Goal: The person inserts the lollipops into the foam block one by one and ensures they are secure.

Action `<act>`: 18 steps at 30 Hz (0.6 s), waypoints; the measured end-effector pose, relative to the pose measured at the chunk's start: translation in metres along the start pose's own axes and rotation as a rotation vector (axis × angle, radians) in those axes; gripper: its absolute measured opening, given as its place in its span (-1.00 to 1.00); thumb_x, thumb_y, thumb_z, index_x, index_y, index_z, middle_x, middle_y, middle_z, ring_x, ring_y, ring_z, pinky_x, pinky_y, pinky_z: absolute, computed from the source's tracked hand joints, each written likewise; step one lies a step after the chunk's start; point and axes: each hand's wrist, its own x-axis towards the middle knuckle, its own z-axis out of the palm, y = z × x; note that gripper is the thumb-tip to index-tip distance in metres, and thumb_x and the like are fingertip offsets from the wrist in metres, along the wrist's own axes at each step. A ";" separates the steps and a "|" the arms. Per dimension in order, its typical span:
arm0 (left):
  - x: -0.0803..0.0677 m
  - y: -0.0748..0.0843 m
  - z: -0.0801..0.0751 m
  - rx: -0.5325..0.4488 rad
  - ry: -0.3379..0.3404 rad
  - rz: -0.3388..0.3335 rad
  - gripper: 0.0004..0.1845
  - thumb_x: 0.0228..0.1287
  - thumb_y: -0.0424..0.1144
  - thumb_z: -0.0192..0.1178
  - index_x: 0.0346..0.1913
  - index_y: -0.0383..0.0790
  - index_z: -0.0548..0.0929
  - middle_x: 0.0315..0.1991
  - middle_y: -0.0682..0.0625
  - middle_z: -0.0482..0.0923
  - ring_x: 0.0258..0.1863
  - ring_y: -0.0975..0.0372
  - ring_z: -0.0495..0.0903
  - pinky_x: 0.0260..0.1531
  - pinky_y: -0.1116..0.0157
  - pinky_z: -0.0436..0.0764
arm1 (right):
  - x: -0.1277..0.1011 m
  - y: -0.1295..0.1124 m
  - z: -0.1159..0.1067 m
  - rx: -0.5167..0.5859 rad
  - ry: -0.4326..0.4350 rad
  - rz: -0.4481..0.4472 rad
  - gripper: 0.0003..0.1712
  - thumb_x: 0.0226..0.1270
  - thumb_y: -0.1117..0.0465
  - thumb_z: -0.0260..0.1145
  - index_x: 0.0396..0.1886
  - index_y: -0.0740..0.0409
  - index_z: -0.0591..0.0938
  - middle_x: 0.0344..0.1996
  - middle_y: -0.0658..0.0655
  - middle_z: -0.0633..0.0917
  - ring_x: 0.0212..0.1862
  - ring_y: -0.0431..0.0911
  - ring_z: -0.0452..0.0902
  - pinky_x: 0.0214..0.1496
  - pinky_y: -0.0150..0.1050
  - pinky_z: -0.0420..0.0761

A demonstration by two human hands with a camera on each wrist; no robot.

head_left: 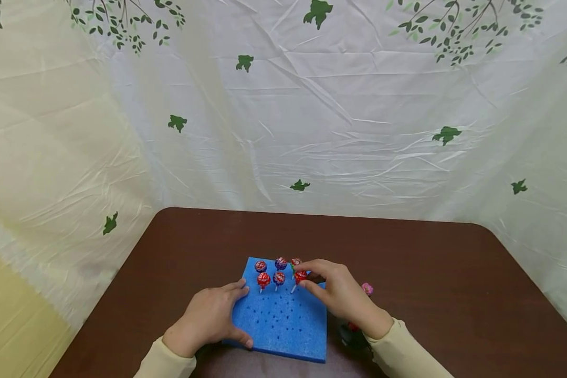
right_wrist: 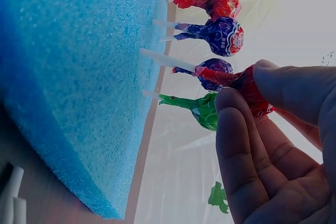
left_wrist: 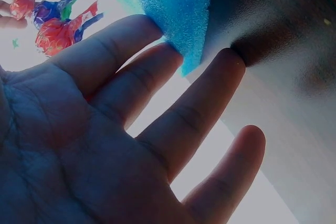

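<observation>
A blue foam board [head_left: 279,325] dotted with small holes lies on the table. Near its far edge, several wrapped lollipops stand on their sticks, among them a red lollipop [head_left: 263,279], a purple lollipop [head_left: 281,263] and a green-wrapped lollipop [right_wrist: 205,111]. My right hand [head_left: 337,289] pinches another red lollipop [right_wrist: 252,90] by its head between thumb and fingers. Its white stick [right_wrist: 165,59] slants to the foam surface in the right wrist view. My left hand [head_left: 212,315] rests along the board's left side, fingers fairly straight, with two fingertips touching the foam in the left wrist view.
Partly hidden by the right forearm are a dark container [head_left: 352,338] and a pink-wrapped lollipop [head_left: 367,289]. White sticks [right_wrist: 17,192] show below the board in the right wrist view. A leaf-patterned curtain [head_left: 283,131] hangs behind the brown table [head_left: 406,252].
</observation>
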 end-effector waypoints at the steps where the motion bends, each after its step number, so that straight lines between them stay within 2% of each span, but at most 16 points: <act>1: 0.000 0.000 0.000 0.000 0.000 0.001 0.15 -0.44 0.54 0.43 0.26 -0.17 0.62 0.33 -0.10 0.47 0.15 -0.06 0.59 -0.03 -0.11 0.59 | 0.000 0.000 0.000 0.001 0.000 0.000 -0.56 0.21 0.37 0.49 0.11 0.16 0.68 -0.04 0.01 0.71 -0.17 -0.20 0.68 -0.13 -0.20 0.70; 9: -0.001 0.000 -0.001 -0.002 -0.006 0.005 0.15 -0.44 0.53 0.43 0.26 -0.17 0.62 0.33 -0.10 0.47 0.15 -0.06 0.58 -0.03 -0.11 0.59 | -0.001 0.001 0.002 -0.004 -0.028 0.019 -0.55 0.22 0.36 0.48 0.12 0.14 0.68 -0.04 -0.01 0.71 -0.16 -0.21 0.67 -0.11 -0.27 0.68; 18: -0.001 0.000 -0.001 -0.012 -0.014 -0.011 0.14 -0.43 0.51 0.45 0.27 -0.18 0.61 0.34 -0.11 0.46 0.16 -0.07 0.58 -0.02 -0.13 0.58 | -0.001 0.001 0.003 -0.018 -0.013 -0.009 -0.57 0.23 0.36 0.48 0.12 0.13 0.69 -0.03 -0.02 0.69 -0.17 -0.20 0.66 -0.13 -0.30 0.67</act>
